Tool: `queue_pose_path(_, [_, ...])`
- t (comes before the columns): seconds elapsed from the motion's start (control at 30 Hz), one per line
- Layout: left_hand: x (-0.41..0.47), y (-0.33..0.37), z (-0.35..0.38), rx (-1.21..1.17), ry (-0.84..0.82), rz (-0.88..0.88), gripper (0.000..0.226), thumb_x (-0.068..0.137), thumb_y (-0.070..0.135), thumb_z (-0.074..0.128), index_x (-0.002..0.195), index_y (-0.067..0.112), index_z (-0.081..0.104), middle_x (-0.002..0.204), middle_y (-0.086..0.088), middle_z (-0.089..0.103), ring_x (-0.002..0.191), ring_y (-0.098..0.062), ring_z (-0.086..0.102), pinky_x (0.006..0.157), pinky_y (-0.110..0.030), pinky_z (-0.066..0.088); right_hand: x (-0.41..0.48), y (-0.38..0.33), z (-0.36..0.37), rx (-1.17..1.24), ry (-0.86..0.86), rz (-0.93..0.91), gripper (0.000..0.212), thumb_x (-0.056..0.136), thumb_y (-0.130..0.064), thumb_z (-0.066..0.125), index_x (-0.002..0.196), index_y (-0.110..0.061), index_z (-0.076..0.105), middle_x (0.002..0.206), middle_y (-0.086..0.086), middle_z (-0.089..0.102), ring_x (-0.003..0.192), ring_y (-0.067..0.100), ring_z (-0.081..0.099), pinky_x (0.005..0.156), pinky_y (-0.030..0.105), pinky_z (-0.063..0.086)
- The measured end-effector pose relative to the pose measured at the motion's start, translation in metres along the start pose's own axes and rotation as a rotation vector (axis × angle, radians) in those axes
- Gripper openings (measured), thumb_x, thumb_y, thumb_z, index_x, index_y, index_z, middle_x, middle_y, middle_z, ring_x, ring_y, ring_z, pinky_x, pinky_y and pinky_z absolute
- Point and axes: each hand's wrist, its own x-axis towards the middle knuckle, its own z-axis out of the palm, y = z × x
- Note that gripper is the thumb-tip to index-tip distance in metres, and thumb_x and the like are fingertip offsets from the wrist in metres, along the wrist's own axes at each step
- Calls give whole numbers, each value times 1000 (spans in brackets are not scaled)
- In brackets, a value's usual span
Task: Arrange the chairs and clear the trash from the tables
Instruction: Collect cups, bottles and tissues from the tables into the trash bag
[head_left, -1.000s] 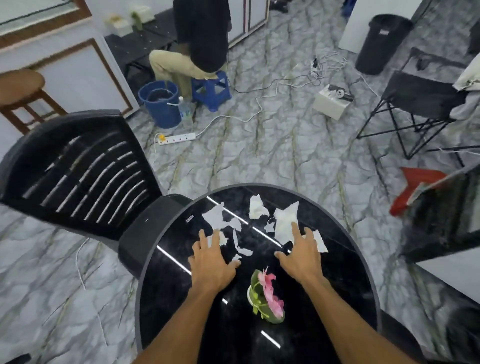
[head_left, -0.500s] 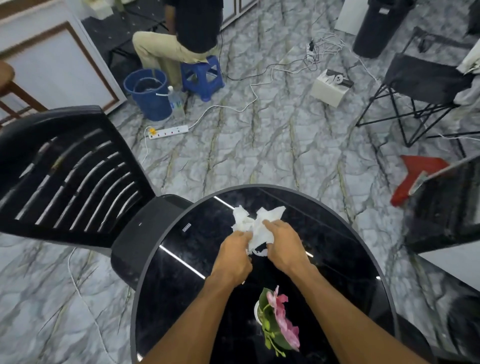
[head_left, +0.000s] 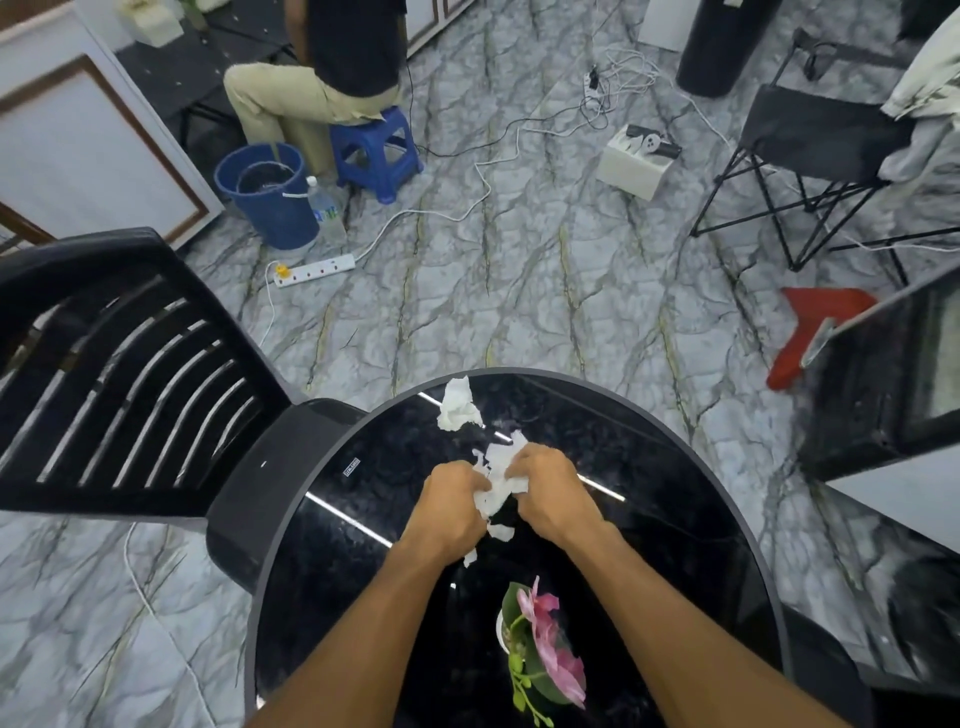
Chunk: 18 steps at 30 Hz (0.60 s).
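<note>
A blue bucket stands on the marble floor well beyond the far edge of the surface. Its inside is dark and what it holds cannot be told. A clear water bottle stands just beside it, and a white power strip lies near both. A tall black bin stands at the top of the view, its opening out of sight. A pale box on the floor carries dark gadgets on its top. On the surface, near its near edge, a small white pot holds a pink flower with green leaves.

The trash is torn white paper. Most of it is gathered into one crumpled bunch near the middle of the round, glossy black surface. The left hand and the right hand both grasp this bunch with fingers curled round it, one on each side, knuckles up. Ragged strips stick out above the hands and small scraps hang below them. One more crumpled piece lies apart from the hands at the far edge of the surface.

A black slatted chair stands at the left edge, its seat tucked just under the rim. A person sits on a blue stool near the bucket, and a black folding chair stands at the far right.
</note>
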Motion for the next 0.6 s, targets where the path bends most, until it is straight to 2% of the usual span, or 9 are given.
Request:
queue_pose_path(0.07, [-6,3,-2,-12,-3,-6,45,75,-8,52,109,12,74,96,1,67,89,-14,65,77,-30,58,-5,0,0,-17,21,-10,35,76,10,51,98,-8,72,106,2,65,98,19,63,83,30,54])
queue_pose_path(0.1, [-9,5,-4,-53,2,0,48,76,-8,51,113,14,71,92,3,68,83,-13,65,71,-29,58,-7,1,-1,-9,31,-9,33,77,10,50,94,-7,73,103,4,67,96,20,64,81,32,55])
queue_pose_path(0.17, [-13,6,-11,-140,18,18,59,74,-7,51,123,24,61,82,6,65,70,-12,63,58,-28,54,-7,1,0,47,69,21,32,80,6,54,99,-10,74,107,1,67,97,16,63,82,26,53])
queue_pose_path(0.23, [-7,6,-21,-142,67,36,79,71,-7,52,142,28,47,84,7,62,71,-12,61,59,-27,53,-4,2,-3,115,129,71,31,83,1,59,105,-13,73,111,-1,66,99,13,62,80,18,48])
queue_pose_path(0.3, [5,8,-32,-105,130,66,84,71,-8,55,147,25,43,96,5,59,89,-15,61,76,-30,55,0,1,-8,178,179,108,26,84,-1,62,105,-12,73,109,1,67,96,15,63,78,19,49])
queue_pose_path(0.37, [18,12,-41,-55,140,61,85,74,-7,60,151,23,37,122,0,53,115,-23,55,94,-30,49,4,-2,-14,197,219,115,23,84,-2,64,103,-12,73,106,3,68,94,17,64,78,23,51])
queue_pose_path(0.47, [36,16,-48,76,54,14,88,81,0,66,155,26,26,152,-3,31,132,-29,44,97,-31,44,12,-3,-17,198,222,102,22,85,-5,68,105,-12,73,107,5,67,96,19,63,78,21,48])
queue_pose_path(0.53, [44,15,-49,158,-29,-13,79,84,5,68,153,22,34,153,-7,31,135,-31,41,103,-35,43,17,-1,-16,195,186,123,27,84,-8,70,111,-14,70,115,5,64,105,20,61,83,21,47])
queue_pose_path(0.6, [47,14,-47,152,-23,7,55,80,4,70,134,14,59,134,-6,47,122,-29,52,98,-36,49,19,0,-14,180,161,134,28,83,-8,69,111,-12,70,119,5,64,109,23,61,88,27,51])
